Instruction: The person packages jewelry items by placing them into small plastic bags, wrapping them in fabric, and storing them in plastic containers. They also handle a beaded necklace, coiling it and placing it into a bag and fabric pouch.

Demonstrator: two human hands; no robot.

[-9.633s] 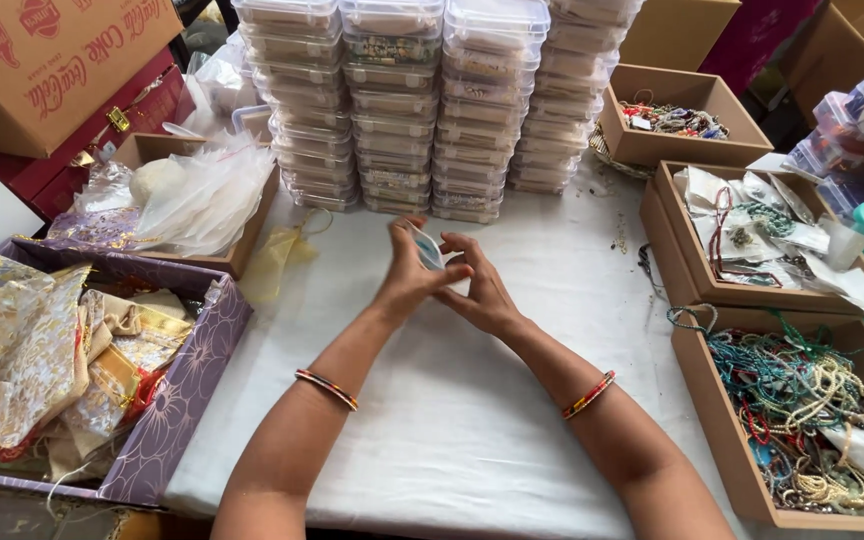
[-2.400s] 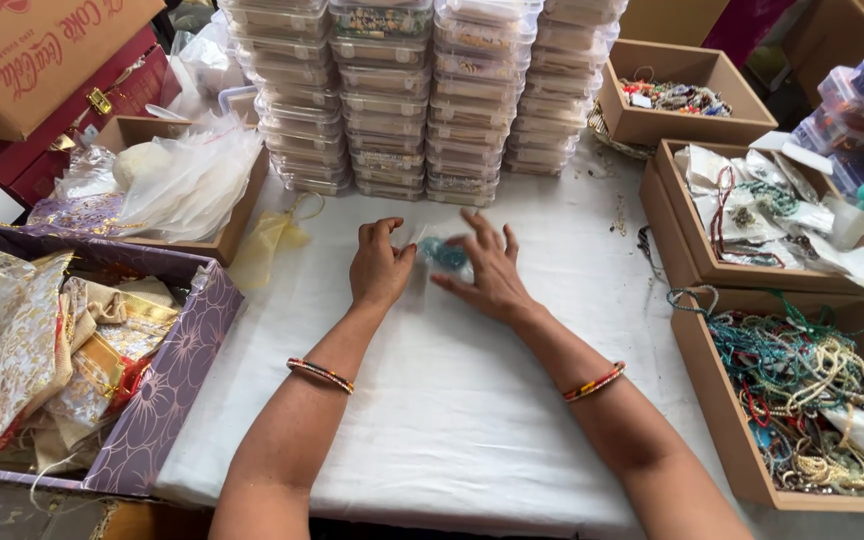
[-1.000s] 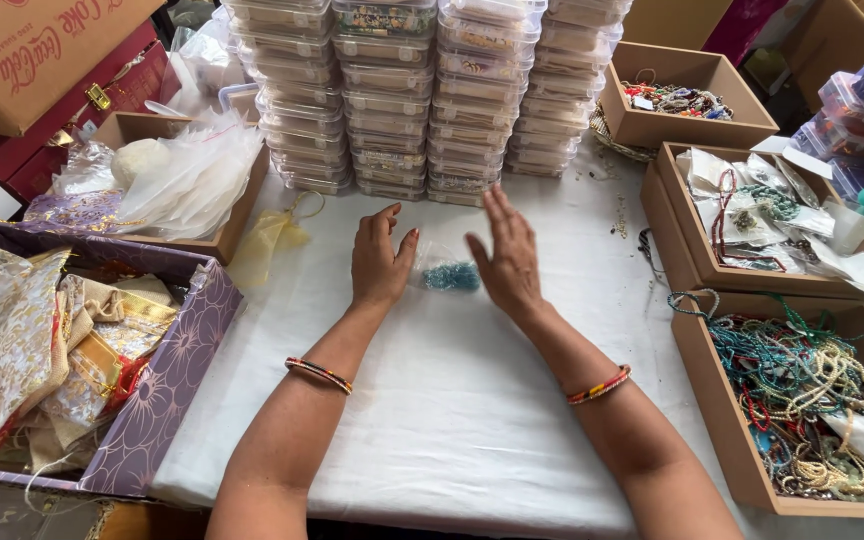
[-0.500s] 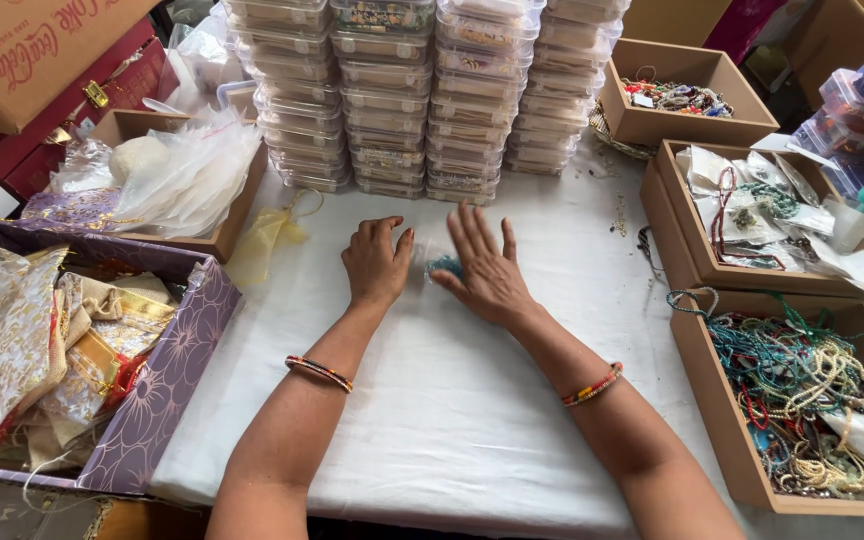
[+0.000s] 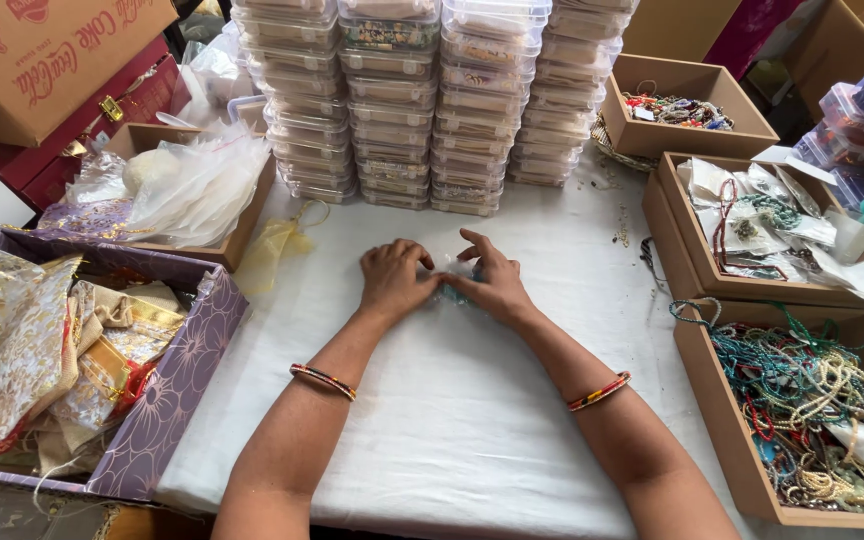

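Both hands rest together at the middle of the white-covered surface [image 5: 452, 420], fingers curled down and pressed onto a small clear packet of teal beads [image 5: 449, 292] that lies between them. The left hand [image 5: 395, 281] covers the packet's 9 o'clock side and the right hand [image 5: 492, 283] its 3 o'clock side, so little of the packet shows (only a teal sliver between the fingertips). Whether either hand pinches it or merely presses on it, I cannot tell.

At 12 o'clock from the hands stand stacks of clear plastic boxes [image 5: 422, 100]. At 3 o'clock, well apart, an open cardboard box of tangled bead strings [image 5: 812, 400]. At 9 o'clock, a purple flowered box of gold pouches [image 5: 72, 360]. At 10 o'clock, a yellow sheer pouch [image 5: 277, 250].
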